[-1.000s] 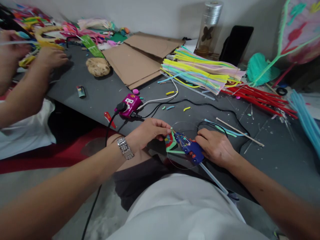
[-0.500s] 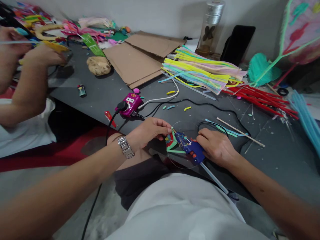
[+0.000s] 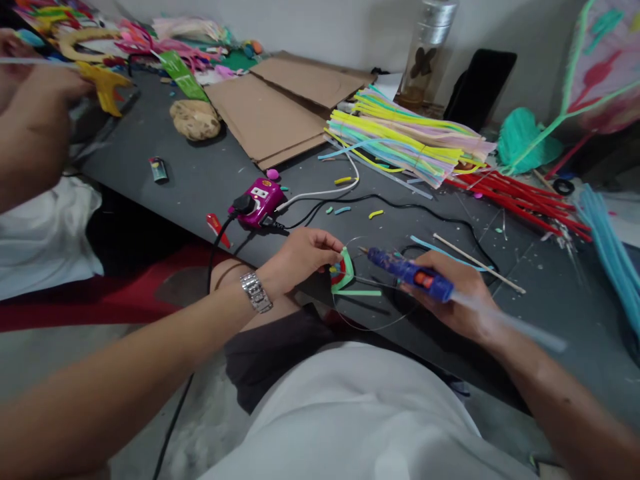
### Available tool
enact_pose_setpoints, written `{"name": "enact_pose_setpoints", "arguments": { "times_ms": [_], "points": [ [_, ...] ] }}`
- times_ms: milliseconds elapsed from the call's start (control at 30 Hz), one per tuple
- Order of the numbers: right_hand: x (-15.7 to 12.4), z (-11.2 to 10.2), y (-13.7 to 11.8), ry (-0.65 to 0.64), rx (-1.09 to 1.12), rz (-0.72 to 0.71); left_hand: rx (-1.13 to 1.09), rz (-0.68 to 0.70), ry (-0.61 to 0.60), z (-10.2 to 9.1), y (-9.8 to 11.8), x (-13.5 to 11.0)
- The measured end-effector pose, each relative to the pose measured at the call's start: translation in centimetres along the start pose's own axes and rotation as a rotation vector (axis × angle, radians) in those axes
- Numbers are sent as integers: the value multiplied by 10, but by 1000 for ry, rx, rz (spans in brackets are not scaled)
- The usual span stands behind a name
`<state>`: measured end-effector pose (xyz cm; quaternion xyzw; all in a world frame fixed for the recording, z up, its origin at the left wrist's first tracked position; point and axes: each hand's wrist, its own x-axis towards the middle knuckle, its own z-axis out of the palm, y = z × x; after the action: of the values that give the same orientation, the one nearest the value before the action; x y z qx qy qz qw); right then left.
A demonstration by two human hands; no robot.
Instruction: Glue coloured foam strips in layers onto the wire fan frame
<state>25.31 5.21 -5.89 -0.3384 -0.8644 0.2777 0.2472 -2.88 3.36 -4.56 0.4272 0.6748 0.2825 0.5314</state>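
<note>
Blue hot glue gun (image 3: pixel 410 272) is resting in the right hand (image 3: pixel 463 300), the fingers (image 3: pixel 440 263) clenching around its grip. Its long axis is running roughly from 4 o'clock to 10 o'clock, with the metal nozzle pointing toward 10 o'clock, just short of the work, and a blurred glue stick (image 3: pixel 515 325) is trailing out the back toward 4 o'clock.

The left hand (image 3: pixel 300 257), wearing a steel wristwatch (image 3: pixel 256 292), is reaching in from 8 o'clock. Its fingertips (image 3: pixel 335 245) are pinching the top of a small arched craft piece (image 3: pixel 341 272), green-edged with red and blue bands. The arch is standing near the table's front edge at about 12 o'clock from the lap, its long axis running close to upright in view. A thin clear ring (image 3: pixel 375 328) is encircling the spot, and a green strip (image 3: pixel 357 292) is lying just below the arch.

On the dark grey tabletop (image 3: pixel 165 247), a magenta power socket (image 3: pixel 257 202) is sitting at 11 o'clock with a black cord (image 3: pixel 220 267) trailing off the edge. Pastel strips (image 3: pixel 410 143) are piled at 1 o'clock, and red rods (image 3: pixel 520 207) are lying at 2 o'clock. A co-worker's hands (image 3: pixel 50 83) are working well apart at 10 o'clock, holding a yellow cut-out (image 3: pixel 105 87).
</note>
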Motion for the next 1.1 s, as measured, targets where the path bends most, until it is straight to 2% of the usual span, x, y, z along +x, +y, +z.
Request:
{"name": "enact_pose_setpoints", "arguments": {
  "times_ms": [100, 167, 267, 333, 400, 533, 700, 867, 967, 1100],
  "points": [
    [0, -10, -12, 27, 193, 392, 184, 107, 52, 2, -3, -1],
    [0, -14, -19, 0, 292, 557, 331, 227, 126, 4, -9, -5],
    [-2, -16, -23, -73, 312, 625, 522, 456, 207, 7, -22, -15],
    [-6, -15, -22, -117, 293, 643, 579, 572, 158, 8, -30, -21],
    [-9, -13, -21, -164, 298, 675, 609, 623, 89, 8, -36, -24],
    [-13, -10, -22, -219, 316, 729, 685, 615, 32, 7, -35, -22],
    [-10, -4, -33, -224, 286, 709, 786, 571, -15, 8, -26, -19],
    [-6, -1, -34, -291, 361, 800, 760, 549, -46, 8, -24, -20],
    [-3, -2, -29, -295, 433, 802, 720, 498, -15, 8, -22, -24],
    [-3, -4, -25, -256, 479, 779, 745, 360, 93, 14, -17, -32]
  ]
}}
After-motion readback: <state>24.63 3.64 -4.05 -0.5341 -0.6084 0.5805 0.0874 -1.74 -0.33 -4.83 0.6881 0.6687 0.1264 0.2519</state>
